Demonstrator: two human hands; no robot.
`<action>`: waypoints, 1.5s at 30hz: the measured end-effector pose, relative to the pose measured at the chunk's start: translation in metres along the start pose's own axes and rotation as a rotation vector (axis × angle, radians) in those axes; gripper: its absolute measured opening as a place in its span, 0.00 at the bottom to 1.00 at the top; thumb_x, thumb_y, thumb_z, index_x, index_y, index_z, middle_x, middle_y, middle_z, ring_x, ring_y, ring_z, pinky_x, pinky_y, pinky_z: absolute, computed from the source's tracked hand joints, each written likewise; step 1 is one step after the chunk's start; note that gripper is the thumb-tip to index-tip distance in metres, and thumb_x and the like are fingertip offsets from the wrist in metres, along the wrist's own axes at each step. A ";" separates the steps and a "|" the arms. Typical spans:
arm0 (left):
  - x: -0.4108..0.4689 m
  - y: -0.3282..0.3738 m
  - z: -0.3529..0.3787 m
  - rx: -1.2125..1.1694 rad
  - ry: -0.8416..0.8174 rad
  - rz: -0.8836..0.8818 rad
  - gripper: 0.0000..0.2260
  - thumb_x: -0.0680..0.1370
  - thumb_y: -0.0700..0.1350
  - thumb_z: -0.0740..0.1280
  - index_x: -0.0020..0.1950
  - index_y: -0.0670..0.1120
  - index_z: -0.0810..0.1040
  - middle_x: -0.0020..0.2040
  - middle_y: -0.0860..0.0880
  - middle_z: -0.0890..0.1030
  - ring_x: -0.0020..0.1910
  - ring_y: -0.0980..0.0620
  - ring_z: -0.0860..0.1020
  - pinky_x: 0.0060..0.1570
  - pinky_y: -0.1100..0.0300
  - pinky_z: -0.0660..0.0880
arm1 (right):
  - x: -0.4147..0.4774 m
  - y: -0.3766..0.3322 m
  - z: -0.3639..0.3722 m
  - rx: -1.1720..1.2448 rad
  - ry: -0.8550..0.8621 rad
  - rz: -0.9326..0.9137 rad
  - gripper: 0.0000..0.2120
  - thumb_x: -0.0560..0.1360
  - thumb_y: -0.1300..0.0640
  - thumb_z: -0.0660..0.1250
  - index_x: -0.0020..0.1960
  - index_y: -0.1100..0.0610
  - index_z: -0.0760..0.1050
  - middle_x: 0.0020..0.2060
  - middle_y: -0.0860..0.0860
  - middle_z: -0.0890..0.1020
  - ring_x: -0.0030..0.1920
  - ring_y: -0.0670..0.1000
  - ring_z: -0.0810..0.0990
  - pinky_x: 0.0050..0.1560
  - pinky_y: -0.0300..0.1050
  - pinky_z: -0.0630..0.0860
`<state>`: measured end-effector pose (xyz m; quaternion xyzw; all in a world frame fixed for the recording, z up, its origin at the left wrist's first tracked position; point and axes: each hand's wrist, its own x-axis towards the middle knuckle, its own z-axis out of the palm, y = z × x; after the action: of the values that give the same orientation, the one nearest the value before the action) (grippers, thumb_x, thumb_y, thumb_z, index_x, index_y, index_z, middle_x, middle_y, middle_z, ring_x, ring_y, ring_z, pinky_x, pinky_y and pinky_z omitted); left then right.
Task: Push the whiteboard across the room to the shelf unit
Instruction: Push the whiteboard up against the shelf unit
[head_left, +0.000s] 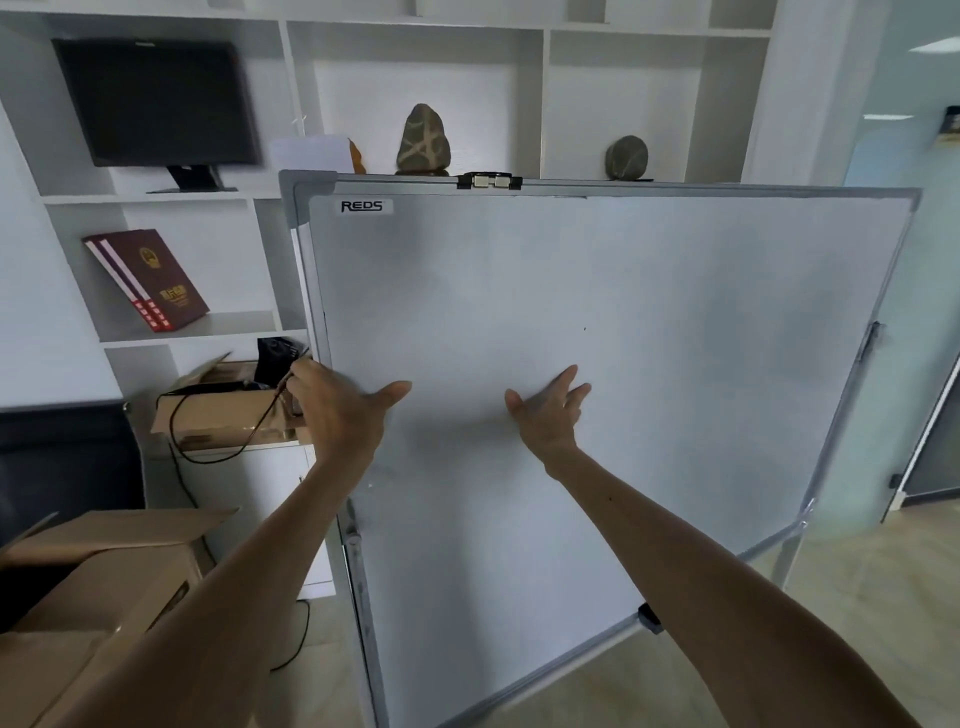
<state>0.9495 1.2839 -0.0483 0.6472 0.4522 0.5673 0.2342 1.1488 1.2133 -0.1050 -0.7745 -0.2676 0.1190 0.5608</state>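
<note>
Both hands working on the grey-framed white rolling whiteboard (597, 338). Left hand (337, 410) is spread, fingers wrapping the left frame edge; right hand (548, 410) is lying open and flat on the panel, gripping nothing. Board is standing just before the white open shelf unit (291, 93); judging the push nearly finished, only final closing-up remaining.
</note>
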 end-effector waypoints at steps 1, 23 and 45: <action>0.007 -0.003 0.007 0.005 0.003 0.003 0.42 0.59 0.51 0.81 0.62 0.35 0.64 0.62 0.38 0.69 0.62 0.41 0.67 0.58 0.56 0.64 | 0.008 -0.001 0.004 -0.011 0.007 0.005 0.48 0.74 0.39 0.65 0.79 0.52 0.35 0.78 0.56 0.37 0.78 0.63 0.46 0.74 0.61 0.56; 0.135 -0.046 0.142 0.019 0.006 -0.012 0.42 0.58 0.53 0.81 0.62 0.36 0.64 0.61 0.39 0.69 0.60 0.41 0.67 0.60 0.49 0.68 | 0.183 -0.003 0.076 0.066 -0.042 -0.035 0.48 0.74 0.40 0.65 0.78 0.48 0.34 0.78 0.52 0.33 0.79 0.59 0.40 0.74 0.62 0.57; 0.235 -0.089 0.229 -0.013 -0.022 0.044 0.39 0.60 0.52 0.81 0.60 0.36 0.65 0.57 0.39 0.69 0.56 0.42 0.68 0.51 0.54 0.67 | 0.305 -0.013 0.147 0.045 -0.007 0.009 0.48 0.74 0.40 0.65 0.78 0.51 0.35 0.78 0.55 0.35 0.79 0.61 0.42 0.75 0.64 0.55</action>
<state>1.1255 1.5752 -0.0548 0.6614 0.4317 0.5683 0.2308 1.3262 1.5017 -0.1076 -0.7623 -0.2633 0.1304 0.5766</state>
